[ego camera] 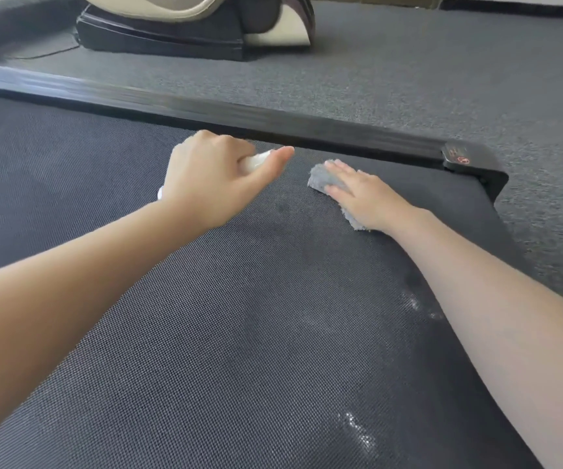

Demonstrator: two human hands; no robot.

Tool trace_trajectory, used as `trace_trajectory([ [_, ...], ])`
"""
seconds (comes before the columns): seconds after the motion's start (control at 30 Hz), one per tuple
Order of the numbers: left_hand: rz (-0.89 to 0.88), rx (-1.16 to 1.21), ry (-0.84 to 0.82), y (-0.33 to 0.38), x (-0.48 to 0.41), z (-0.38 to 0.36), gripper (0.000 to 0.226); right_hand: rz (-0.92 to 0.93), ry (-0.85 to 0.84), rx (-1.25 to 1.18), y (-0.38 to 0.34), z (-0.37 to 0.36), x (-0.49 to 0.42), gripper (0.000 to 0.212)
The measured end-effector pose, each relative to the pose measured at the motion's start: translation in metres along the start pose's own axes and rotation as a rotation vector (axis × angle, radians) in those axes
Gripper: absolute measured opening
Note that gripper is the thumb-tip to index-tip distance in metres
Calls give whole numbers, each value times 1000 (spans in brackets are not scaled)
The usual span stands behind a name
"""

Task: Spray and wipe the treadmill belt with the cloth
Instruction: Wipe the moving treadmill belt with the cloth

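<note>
Fingers (pixel 219 145) of the left hand (pixel 205 184) curl round a small white plastic spray bottle (pixel 256 161), likely light and rigid, best gripped mid-body. Rightward, the right hand (pixel 364 196) presses straight, slightly spread fingers (pixel 340 169) on a fluffy grey cloth (pixel 322 179), probably soft and limp, on the black textured treadmill belt (pixel 239 333) near its black side rail (pixel 273 120).

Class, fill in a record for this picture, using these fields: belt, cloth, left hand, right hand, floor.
belt: dark mesh, shiny wet-looking patches
cloth: grey, fluffy, lying on belt near side rail
left hand: grips white spray bottle
right hand: straight fingers pressing cloth
floor: grey carpet
</note>
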State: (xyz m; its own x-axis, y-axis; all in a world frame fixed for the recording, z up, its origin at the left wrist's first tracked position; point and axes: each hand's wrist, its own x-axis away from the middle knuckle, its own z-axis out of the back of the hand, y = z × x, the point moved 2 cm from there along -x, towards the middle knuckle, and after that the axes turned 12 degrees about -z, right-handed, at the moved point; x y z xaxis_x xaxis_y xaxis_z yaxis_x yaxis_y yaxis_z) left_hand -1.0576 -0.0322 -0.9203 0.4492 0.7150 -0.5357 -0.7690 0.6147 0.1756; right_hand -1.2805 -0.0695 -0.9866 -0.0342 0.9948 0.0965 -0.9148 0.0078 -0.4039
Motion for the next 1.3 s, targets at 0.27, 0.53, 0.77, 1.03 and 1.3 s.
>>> trace_trajectory([
  [0.27,54,43,-23,-22,13,12,79,-167,68,-15,15,8,-45,51],
  [0.53,100,94,23,-22,22,22,87,-55,40,47,-46,-11,-10,52],
  [0.77,93,121,14,-6,46,55,87,435,-47,7,-115,-59,109,51],
  [1.03,114,150,3,5,87,82,88,643,-135,15,-125,-87,236,46],
  [1.3,95,168,-22,15,110,94,89,805,-216,216,-103,-86,301,46],
])
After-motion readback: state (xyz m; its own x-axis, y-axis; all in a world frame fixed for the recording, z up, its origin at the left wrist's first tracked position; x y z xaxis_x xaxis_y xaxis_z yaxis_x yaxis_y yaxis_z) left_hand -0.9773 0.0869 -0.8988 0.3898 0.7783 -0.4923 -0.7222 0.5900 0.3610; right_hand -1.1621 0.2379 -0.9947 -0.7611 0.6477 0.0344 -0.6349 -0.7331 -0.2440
